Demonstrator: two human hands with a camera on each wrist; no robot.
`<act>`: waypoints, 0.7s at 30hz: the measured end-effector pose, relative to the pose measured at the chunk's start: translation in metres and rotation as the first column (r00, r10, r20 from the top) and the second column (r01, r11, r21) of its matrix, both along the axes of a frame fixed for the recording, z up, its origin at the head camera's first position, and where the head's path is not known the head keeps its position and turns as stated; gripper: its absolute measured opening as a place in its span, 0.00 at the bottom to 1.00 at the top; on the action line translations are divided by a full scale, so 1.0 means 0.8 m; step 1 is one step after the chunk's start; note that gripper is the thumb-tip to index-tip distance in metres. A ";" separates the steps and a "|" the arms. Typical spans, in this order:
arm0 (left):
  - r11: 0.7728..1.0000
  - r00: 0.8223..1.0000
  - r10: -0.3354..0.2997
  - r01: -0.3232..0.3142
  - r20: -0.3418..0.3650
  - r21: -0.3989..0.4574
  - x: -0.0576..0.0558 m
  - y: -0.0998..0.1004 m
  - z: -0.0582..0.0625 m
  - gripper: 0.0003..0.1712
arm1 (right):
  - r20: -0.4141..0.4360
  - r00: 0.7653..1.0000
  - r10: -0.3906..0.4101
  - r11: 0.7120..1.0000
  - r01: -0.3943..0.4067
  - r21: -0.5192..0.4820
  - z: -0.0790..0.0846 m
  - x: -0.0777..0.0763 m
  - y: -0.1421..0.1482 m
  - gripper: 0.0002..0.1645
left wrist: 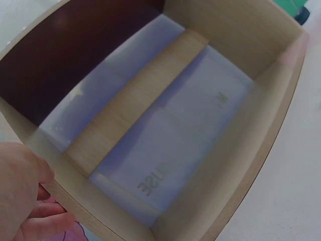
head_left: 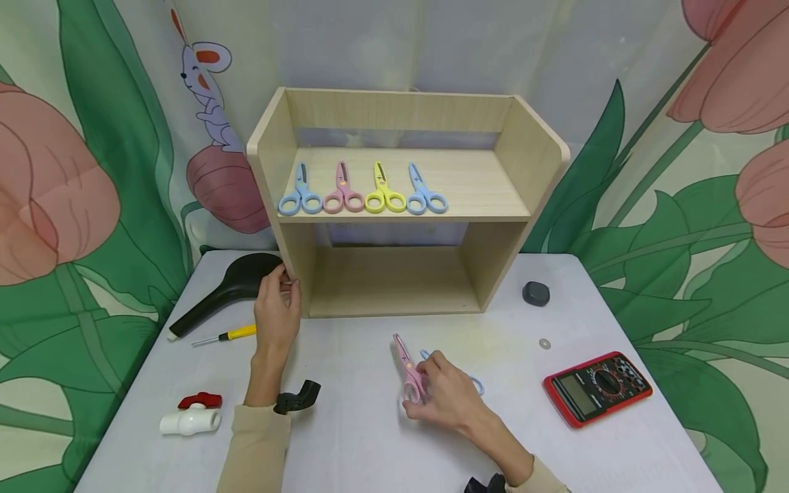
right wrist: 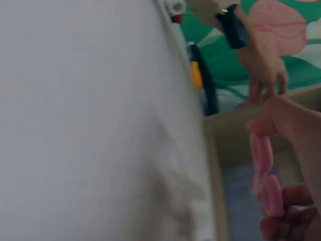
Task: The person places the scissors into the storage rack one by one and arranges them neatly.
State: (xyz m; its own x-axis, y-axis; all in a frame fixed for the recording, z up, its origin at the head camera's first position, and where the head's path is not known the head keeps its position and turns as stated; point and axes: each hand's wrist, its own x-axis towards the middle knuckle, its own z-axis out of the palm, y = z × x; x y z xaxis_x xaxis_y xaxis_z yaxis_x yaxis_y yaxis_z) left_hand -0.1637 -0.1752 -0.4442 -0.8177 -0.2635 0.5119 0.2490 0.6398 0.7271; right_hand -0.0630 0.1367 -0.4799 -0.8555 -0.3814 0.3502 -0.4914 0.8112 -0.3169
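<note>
My left hand [head_left: 277, 318] grips the front edge of the left side panel of a small two-tier wooden shelf [head_left: 394, 311]. In the left wrist view the fingers [left wrist: 47, 226] lie along the outside of that panel. Over the table, my right hand [head_left: 453, 394] pinches pink scissors [head_left: 409, 373] by the handles, with their blades pointing away toward the shelf. The right wrist view shows the pink handle loops [right wrist: 262, 153] between thumb and fingers. Partly hidden behind the right hand is a light-blue pair of scissors [head_left: 478, 385].
On the upper tier stand several scissors in a row, among them pink [head_left: 343, 188] and yellow ones [head_left: 382, 188]. To the left are a black long-handled object [head_left: 231, 284], a yellow-handled screwdriver [head_left: 237, 333] and a red-handled white valve [head_left: 191, 419]. A multimeter [head_left: 596, 388] lies right, near a dark round object [head_left: 535, 293].
</note>
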 end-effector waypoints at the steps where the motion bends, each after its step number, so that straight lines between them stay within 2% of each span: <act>1: 1.000 1.000 0.000 0.000 -0.002 0.000 0.000 0.000 0.000 0.26 | -0.019 1.000 0.018 0.999 -0.019 -0.039 0.009 -0.003 0.000 0.28; 4: 1.000 1.000 0.000 0.000 -0.004 0.000 0.000 0.000 -0.001 0.26 | -0.139 0.988 0.071 0.987 -0.090 -0.136 0.040 -0.016 0.002 0.29; 7: 1.000 1.000 -0.001 0.001 -0.006 0.000 0.000 0.000 -0.001 0.26 | -0.261 0.959 0.109 0.966 -0.165 -0.202 0.077 -0.028 0.004 0.31; 11: 1.000 1.000 0.005 -0.005 -0.005 -0.004 0.001 0.000 -0.001 0.26 | -0.374 0.921 0.106 0.954 -0.200 -0.223 0.128 -0.047 0.009 0.33; 13: 1.000 1.000 0.003 -0.003 -0.008 -0.005 0.001 0.000 0.000 0.26 | -0.415 0.906 0.082 0.954 -0.192 -0.229 0.152 -0.059 0.013 0.34; 16: 1.000 1.000 -0.004 0.004 -0.017 -0.002 0.000 -0.001 0.000 0.25 | -0.444 0.896 0.026 0.953 -0.157 -0.260 0.184 -0.079 0.021 0.34; 18: 1.000 1.000 -0.008 0.008 -0.022 -0.001 0.000 -0.001 -0.001 0.25 | -0.441 0.897 -0.019 0.950 -0.121 -0.288 0.204 -0.094 0.026 0.34; 21: 1.000 1.000 -0.010 0.010 -0.026 0.001 0.000 -0.001 -0.001 0.25 | -0.394 0.915 -0.090 0.947 -0.044 -0.318 0.229 -0.117 0.036 0.35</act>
